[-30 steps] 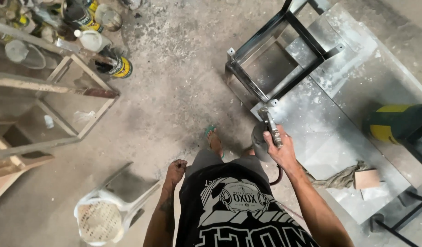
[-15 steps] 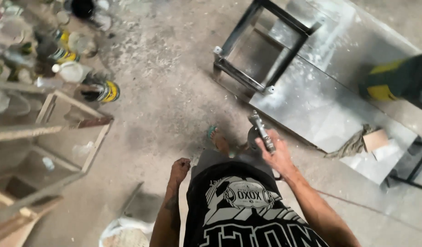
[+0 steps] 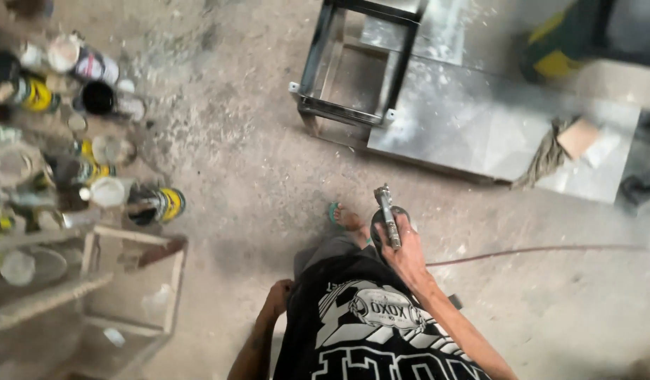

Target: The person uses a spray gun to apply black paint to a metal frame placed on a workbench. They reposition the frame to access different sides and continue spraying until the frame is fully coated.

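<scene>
Right grip (image 3: 404,248) closed around spray gun (image 3: 388,214), cup mostly hidden; left hand (image 3: 279,294) empty, loosely curled, fingers unclear.

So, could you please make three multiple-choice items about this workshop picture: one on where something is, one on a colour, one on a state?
1. Where do the paint cans stand?
A. at the left edge of the view, on the floor
B. on the metal sheet
C. inside the metal frame

2. What colour is the shirt of the person?
A. red with yellow stripes
B. black with white print
C. plain green

3. What is the right hand doing?
A. hanging empty
B. resting flat on the metal sheet
C. gripping a spray gun

Answers:
1. A: the cans crowd the floor at the left, far from the metal sheet and the metal frame.
2. B: the cloth is black and its print is white.
3. C: the fingers close around the spray gun, while the left hand hangs empty by the hip.
</scene>
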